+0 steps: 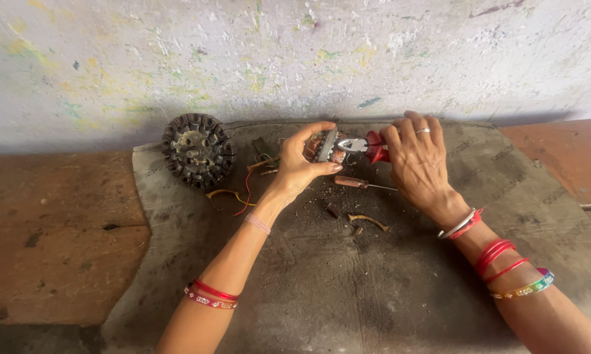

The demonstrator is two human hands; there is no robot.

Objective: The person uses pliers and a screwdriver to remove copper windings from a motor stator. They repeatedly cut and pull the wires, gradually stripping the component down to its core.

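My left hand (300, 165) holds a small motor part with copper windings (323, 145) up above the grey mat (400, 288). My right hand (416, 157) grips red-handled pliers (367, 145), whose metal jaws touch the motor part. Right below both hands a screwdriver with a brown handle (357, 184) lies on the mat. Bangles circle both of my wrists.
A round dark stator with slotted rim (197, 149) rests at the mat's far left, against the paint-spattered wall. Red and yellow wires (233, 195) trail from it. Small scraps and a bent yellowish piece (367, 221) lie mid-mat. Brown floor lies on both sides.
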